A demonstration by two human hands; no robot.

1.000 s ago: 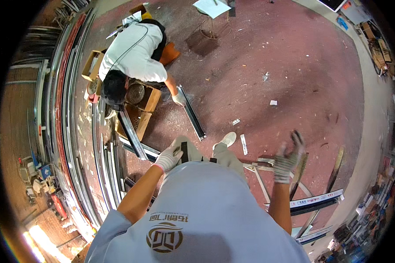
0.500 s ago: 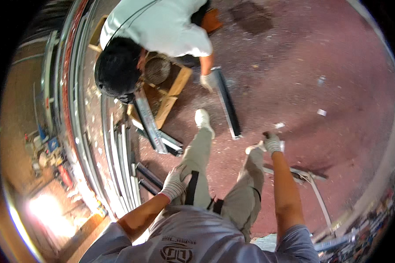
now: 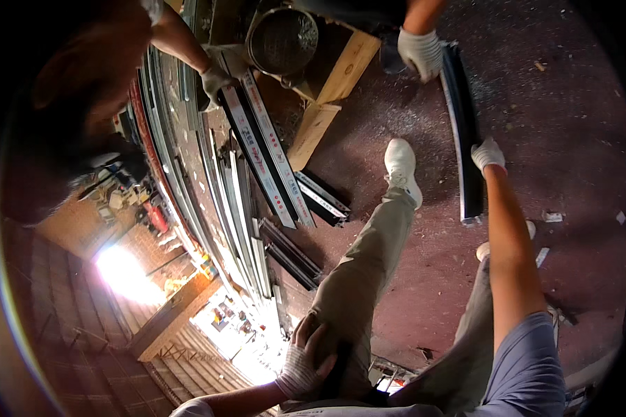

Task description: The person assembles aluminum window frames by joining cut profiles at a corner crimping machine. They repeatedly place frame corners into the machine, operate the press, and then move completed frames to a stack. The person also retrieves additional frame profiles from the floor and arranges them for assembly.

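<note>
Dark metal, nearly black, makes up the long profile (image 3: 462,104) that my right hand (image 3: 489,155) has now reached; half a second ago that hand was short of it, just off its near end, and half a second before that it was spread well away to the right. My left hand (image 3: 306,363) is on my thigh, as it was before. The co-worker's head now looms large at upper left, and a gloved hand of theirs (image 3: 217,83) has come into sight at the top of two profiles with white printed strips (image 3: 275,149).

The long profile lies on the red floor (image 3: 410,278), well in from the floor's left edge, where bundled bars (image 3: 236,222) run. It has straight long ridges, a pale silvery strip down its left side and a pale near end. The co-worker's other gloved hand (image 3: 421,53) is at its far end, near a wooden crate (image 3: 341,76).

My right arm reaches forward almost straight, palm down, fingers curled in narrow at the profile's right edge; I cannot tell whether they have closed around it. My left arm is bent low, its hand lying wide on the trouser leg, fingers spread apart.
</note>
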